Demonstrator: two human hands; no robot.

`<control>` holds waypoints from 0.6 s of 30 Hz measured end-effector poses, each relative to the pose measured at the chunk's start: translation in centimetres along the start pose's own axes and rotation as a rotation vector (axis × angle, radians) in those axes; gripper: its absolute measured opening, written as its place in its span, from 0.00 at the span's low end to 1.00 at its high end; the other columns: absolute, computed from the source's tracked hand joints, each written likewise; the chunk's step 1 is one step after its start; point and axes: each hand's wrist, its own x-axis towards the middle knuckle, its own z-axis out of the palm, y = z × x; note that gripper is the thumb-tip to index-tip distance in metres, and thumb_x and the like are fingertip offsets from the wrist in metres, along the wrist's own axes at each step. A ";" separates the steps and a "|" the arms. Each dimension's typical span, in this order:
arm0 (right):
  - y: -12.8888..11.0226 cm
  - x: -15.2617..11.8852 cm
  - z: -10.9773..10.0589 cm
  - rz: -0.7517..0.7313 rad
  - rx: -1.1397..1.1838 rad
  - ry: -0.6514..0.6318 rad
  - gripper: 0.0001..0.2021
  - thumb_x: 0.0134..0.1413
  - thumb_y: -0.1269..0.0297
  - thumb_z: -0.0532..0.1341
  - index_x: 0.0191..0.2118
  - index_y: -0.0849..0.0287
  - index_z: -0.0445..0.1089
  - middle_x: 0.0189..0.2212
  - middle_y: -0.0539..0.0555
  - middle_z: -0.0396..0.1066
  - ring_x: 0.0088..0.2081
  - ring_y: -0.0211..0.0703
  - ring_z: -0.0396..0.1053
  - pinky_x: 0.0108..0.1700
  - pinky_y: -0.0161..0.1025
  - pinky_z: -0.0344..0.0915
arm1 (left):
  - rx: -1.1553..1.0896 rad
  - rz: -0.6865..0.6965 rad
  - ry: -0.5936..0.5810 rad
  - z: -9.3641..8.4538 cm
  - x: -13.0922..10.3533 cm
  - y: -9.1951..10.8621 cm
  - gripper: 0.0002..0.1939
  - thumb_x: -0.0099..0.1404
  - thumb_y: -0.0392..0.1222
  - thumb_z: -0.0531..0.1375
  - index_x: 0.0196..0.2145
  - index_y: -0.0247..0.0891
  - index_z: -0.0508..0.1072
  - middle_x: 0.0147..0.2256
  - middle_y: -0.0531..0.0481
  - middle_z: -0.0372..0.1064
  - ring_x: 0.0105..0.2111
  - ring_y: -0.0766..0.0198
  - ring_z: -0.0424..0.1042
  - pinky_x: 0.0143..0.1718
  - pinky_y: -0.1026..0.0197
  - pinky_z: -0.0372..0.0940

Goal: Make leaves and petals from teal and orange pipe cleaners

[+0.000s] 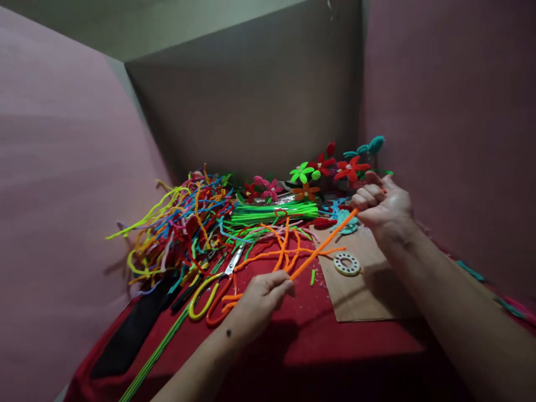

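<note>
An orange pipe cleaner (322, 244) runs taut and slanting between my two hands. Its lower end is pinched in my left hand (268, 296), low in the centre; its upper end is in the curled fingers of my right hand (383, 201), higher up on the right. Below the strand, a round white disc with dark holes (347, 263) rests on a brown cardboard sheet (355, 298). More orange pipe cleaners (268, 255) lie loose on the red cloth (310, 335). Scissors with yellow and orange handles (203, 298) lie just left of my left hand.
A tangled multicoloured heap of pipe cleaners (188, 218) fills the left. Behind the middle lie a green bundle (272, 212) and several fuzzy flowers (352, 167). A black strip (129, 329) and long green stems (154, 357) lie front left. Pink walls (452, 139) flank the table.
</note>
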 end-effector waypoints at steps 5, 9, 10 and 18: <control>-0.9 0.5 -0.2 0.033 0.076 0.057 0.23 0.63 0.58 0.39 0.28 0.62 0.65 0.10 0.43 0.46 0.12 0.30 0.43 0.15 0.28 0.47 | -0.042 -0.020 0.088 -0.3 -0.3 0.5 0.14 0.59 0.47 0.53 0.23 0.34 0.67 0.17 0.58 0.50 0.18 0.72 0.49 0.19 0.68 0.45; 1.1 0.1 -0.8 0.176 -0.026 0.039 0.25 0.55 0.46 0.46 0.40 0.64 0.66 0.32 0.65 0.69 0.34 0.49 0.69 0.28 0.46 0.67 | -0.283 0.016 0.354 -0.2 1.2 1.7 0.13 0.60 0.47 0.51 0.27 0.36 0.66 0.15 0.61 0.43 0.15 0.73 0.42 0.17 0.68 0.41; 2.1 -0.4 -1.0 0.268 -0.088 -0.001 0.21 0.55 0.49 0.49 0.40 0.64 0.66 0.35 0.66 0.69 0.36 0.51 0.69 0.30 0.49 0.67 | -0.295 0.033 0.374 -0.1 1.9 2.0 0.12 0.60 0.46 0.51 0.27 0.36 0.65 0.15 0.61 0.43 0.15 0.74 0.42 0.17 0.69 0.41; 6.7 -4.1 0.8 0.279 -0.318 -0.269 0.08 0.55 0.70 0.54 0.32 0.62 0.70 0.21 0.52 0.65 0.23 0.38 0.64 0.30 0.39 0.66 | 0.340 0.201 0.234 2.1 5.6 2.2 0.11 0.61 0.38 0.50 0.25 0.37 0.70 0.22 0.53 0.64 0.24 0.68 0.60 0.26 0.67 0.55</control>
